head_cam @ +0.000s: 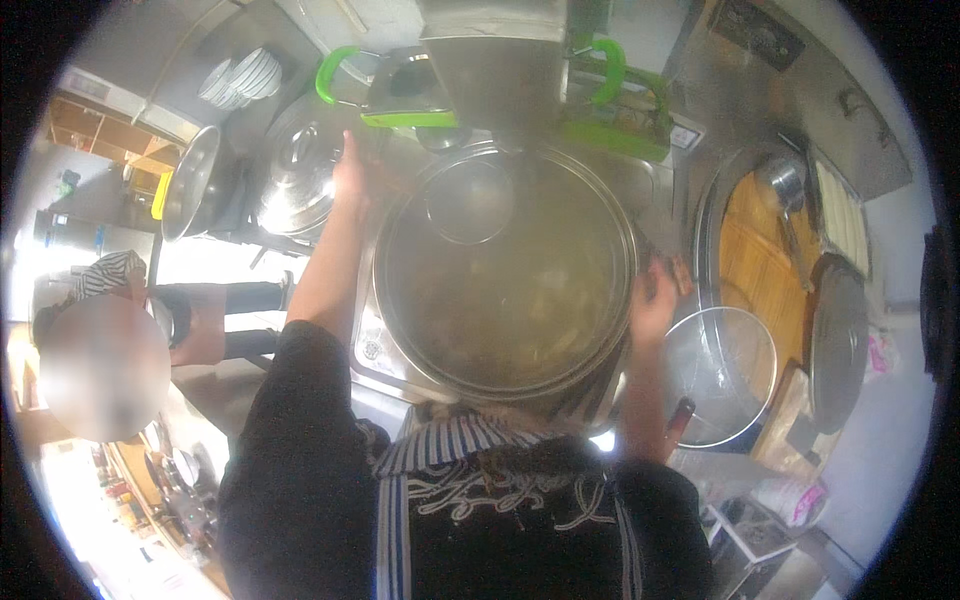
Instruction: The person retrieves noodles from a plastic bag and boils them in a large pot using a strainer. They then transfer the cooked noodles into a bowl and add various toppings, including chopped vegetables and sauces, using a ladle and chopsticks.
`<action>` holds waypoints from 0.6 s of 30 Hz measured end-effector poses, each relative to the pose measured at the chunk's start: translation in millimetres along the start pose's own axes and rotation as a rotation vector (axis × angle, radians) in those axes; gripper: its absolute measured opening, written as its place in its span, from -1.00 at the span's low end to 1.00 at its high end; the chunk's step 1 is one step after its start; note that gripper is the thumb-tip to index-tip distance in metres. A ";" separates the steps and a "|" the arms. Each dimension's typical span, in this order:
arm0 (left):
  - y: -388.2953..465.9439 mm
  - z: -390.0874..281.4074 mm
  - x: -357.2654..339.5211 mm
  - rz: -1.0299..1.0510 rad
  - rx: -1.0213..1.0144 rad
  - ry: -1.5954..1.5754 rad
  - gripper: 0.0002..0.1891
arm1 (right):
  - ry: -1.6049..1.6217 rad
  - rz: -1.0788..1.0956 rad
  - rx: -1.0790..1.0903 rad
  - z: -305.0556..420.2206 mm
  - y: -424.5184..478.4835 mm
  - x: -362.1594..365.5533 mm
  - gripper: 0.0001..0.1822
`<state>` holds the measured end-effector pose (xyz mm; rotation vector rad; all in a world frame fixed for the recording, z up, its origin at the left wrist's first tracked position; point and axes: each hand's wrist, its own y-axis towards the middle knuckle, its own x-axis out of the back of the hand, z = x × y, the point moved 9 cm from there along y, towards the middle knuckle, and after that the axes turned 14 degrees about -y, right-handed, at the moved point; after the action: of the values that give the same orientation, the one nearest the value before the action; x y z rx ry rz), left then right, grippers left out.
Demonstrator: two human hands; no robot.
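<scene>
A large round metal pot (517, 315) of cloudy, steaming liquid stands before me on a stainless steel worktop. Past its upper left edge, my left hand (356, 172) is raised with the thumb up and the other fingers blurred; nothing shows in it. At the pot's right side is my right hand (656, 289), its fingers partly curled near the rim; whether it touches the pot or holds something I cannot tell. A round-bottomed metal vessel or bowl shape (470, 202) shows within the pot's upper left part, blurred by steam.
Left of the pot stand a lidded metal pot (300, 172) and a metal basin (193, 184). A large round mesh strainer (720, 375) and a metal ladle (784, 187) on a wooden lid (757, 240) lie right. Green-handled metal containers (409, 82) stand behind. Another person (202, 322) is at left.
</scene>
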<state>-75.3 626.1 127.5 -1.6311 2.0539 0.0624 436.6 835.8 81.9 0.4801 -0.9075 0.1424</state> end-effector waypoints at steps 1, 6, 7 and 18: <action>5.6 -2.7 1.2 -0.021 0.001 0.020 -0.50 | 0.158 0.153 -0.119 -10.3 -17.9 -20.3 -0.57; 36.6 -9.6 -4.2 0.107 -0.089 0.294 -0.53 | 0.381 0.497 -0.221 49.2 -105.6 -47.2 -0.68; 42.2 -6.4 -5.4 0.124 -0.087 0.274 -0.54 | 0.390 0.599 -0.220 83.1 -109.4 -32.8 -0.69; 46.2 16.8 35.6 0.034 -0.152 0.273 -0.45 | 0.422 0.782 -0.228 134.1 -133.7 -11.1 -0.74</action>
<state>-117.1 612.7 85.5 -1.7786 2.3319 0.0081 375.3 657.0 97.3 -0.1412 -0.6409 0.8119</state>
